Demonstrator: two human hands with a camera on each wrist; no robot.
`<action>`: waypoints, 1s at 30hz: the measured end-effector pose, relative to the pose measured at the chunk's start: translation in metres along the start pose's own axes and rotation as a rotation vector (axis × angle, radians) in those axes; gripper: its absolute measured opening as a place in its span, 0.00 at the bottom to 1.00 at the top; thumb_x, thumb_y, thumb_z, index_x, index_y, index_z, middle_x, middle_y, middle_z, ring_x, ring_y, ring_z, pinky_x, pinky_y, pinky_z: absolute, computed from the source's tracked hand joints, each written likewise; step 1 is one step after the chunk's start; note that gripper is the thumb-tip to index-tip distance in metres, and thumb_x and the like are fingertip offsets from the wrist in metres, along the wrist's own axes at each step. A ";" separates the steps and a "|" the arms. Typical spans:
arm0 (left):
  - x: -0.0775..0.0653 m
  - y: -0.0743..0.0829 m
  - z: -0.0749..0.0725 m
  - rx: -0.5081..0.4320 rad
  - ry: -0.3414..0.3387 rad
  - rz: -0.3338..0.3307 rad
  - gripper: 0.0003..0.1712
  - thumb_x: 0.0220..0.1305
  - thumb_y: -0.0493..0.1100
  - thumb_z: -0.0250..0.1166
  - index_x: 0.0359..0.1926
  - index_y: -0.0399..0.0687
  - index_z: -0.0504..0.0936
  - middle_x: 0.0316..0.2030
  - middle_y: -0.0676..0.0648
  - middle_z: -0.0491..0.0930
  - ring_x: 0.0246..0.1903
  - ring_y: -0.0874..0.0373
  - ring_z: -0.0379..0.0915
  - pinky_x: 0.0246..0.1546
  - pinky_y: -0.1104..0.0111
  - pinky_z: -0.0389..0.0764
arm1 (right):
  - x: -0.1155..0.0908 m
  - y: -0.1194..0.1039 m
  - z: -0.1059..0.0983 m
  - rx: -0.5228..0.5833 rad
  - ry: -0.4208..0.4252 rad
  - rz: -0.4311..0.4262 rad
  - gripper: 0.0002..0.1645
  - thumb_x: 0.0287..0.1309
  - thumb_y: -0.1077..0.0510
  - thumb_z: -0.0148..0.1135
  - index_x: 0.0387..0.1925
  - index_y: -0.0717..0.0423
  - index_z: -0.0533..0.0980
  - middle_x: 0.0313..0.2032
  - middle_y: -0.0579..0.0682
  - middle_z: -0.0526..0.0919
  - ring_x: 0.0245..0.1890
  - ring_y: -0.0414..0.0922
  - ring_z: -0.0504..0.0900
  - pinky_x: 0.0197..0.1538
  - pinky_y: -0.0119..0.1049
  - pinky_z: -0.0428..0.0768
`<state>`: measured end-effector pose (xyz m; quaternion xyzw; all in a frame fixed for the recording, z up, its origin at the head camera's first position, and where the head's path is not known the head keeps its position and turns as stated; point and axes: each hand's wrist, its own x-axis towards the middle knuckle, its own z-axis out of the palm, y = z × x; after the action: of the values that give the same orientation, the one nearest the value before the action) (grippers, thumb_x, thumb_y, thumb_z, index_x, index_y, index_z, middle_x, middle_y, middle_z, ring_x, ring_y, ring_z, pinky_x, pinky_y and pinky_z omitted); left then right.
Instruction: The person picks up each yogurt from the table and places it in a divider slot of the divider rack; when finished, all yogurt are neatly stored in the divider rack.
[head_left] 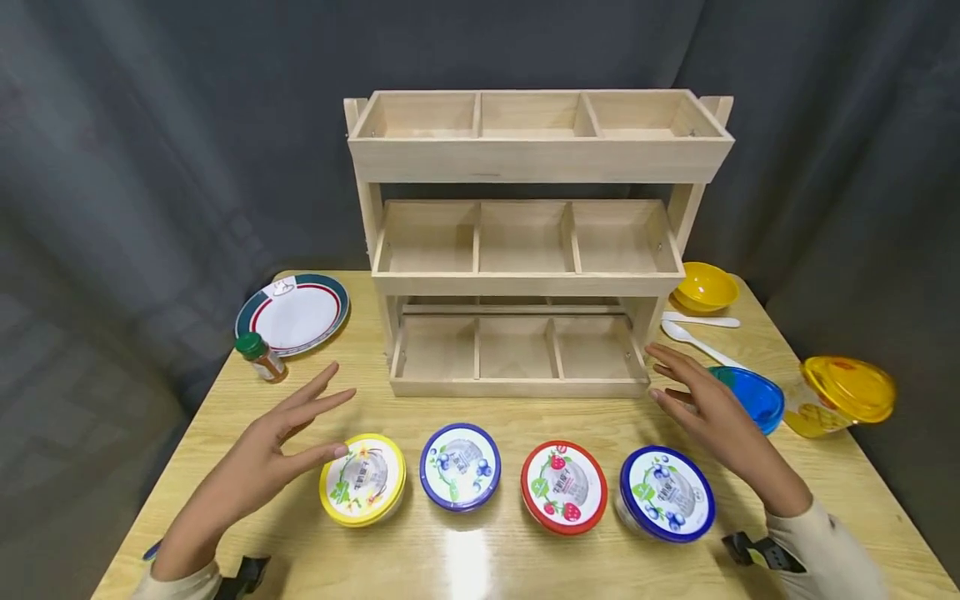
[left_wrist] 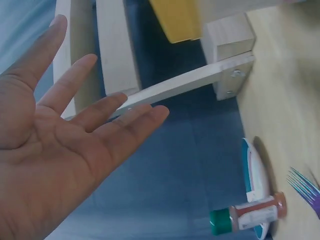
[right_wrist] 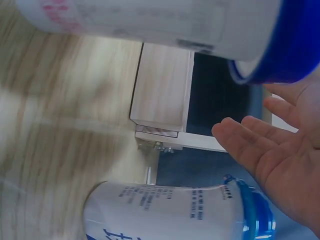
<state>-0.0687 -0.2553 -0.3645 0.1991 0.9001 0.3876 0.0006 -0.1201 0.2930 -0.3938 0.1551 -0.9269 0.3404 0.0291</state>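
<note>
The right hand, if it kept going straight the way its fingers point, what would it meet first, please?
Probably the wooden rack: the right hand has straight fingers aimed at the bottom tier's right front corner, with only bare table between. Depth is uncertain.

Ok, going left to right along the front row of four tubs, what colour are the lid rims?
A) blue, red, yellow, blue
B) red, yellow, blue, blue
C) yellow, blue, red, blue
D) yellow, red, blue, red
C: the head view shows the yellow-rimmed tub by the left hand, then a blue-rimmed tub, the red-rimmed tub and another blue-rimmed tub near the right hand.
</note>
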 end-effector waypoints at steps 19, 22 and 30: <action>-0.035 -0.029 0.020 -0.189 -0.185 0.050 0.32 0.66 0.44 0.80 0.70 0.62 0.83 0.84 0.62 0.54 0.77 0.81 0.47 0.62 0.74 0.74 | 0.006 0.011 0.013 -0.058 0.052 -0.016 0.38 0.74 0.69 0.65 0.80 0.65 0.65 0.75 0.73 0.67 0.65 0.75 0.76 0.56 0.66 0.81; -0.036 -0.032 0.021 -0.204 -0.206 0.078 0.32 0.66 0.44 0.79 0.70 0.60 0.83 0.84 0.62 0.53 0.78 0.81 0.46 0.63 0.75 0.73 | 0.007 0.010 0.015 -0.051 0.035 -0.011 0.37 0.75 0.68 0.65 0.80 0.65 0.64 0.75 0.72 0.67 0.66 0.74 0.75 0.56 0.65 0.81; -0.031 -0.037 0.024 -0.266 -0.272 0.048 0.34 0.69 0.43 0.78 0.74 0.58 0.80 0.86 0.50 0.52 0.76 0.82 0.47 0.61 0.70 0.77 | 0.012 0.016 0.017 -0.040 -0.026 0.012 0.39 0.76 0.68 0.64 0.81 0.67 0.61 0.80 0.74 0.55 0.74 0.79 0.62 0.60 0.70 0.78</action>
<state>-0.0492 -0.2725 -0.4118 0.2690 0.8275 0.4728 0.1392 -0.1351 0.2906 -0.4146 0.1533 -0.9348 0.3200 0.0182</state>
